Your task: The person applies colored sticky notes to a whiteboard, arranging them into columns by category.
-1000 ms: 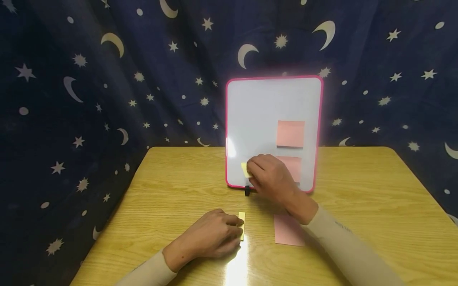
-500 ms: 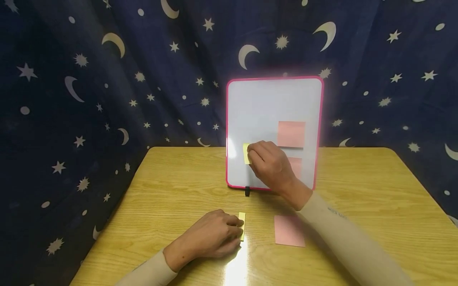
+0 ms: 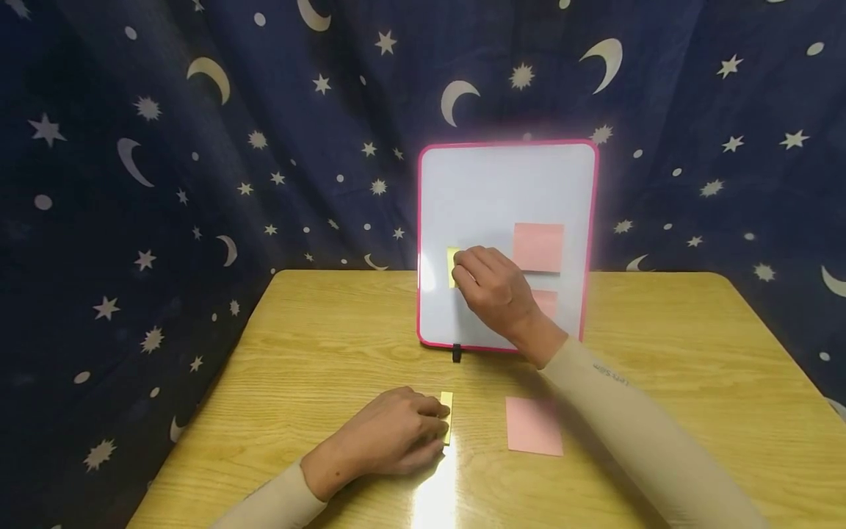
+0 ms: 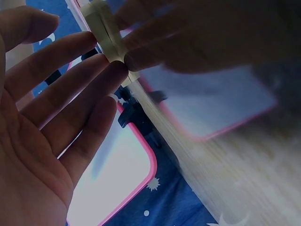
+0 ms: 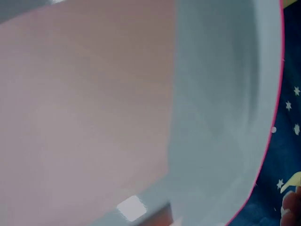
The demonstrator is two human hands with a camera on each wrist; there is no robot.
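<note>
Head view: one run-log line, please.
right hand: pinches yellow note at whiteboard | left hand: touches yellow pad | pink squares: two on whiteboard, one on table

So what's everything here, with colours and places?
Curtain: 1, navy with moons and stars, background
Table: 1, yellow-brown, foreground
Whiteboard: 1, white, pink rim, upright on table
Holder clip: at least 1, black, whiteboard's lower edge
Square sticky notes: 2, pink, whiteboard's right half
Square note or pad: 1, pink, on table
Narrow sticky pad: 1, yellow, on table
Pinched note: 1, yellow, before whiteboard's left half
Sleeves: 2, beige, forearms
Left hand: 1, touching narrow sticky pad
Right hand: 1, holding pinched note
</note>
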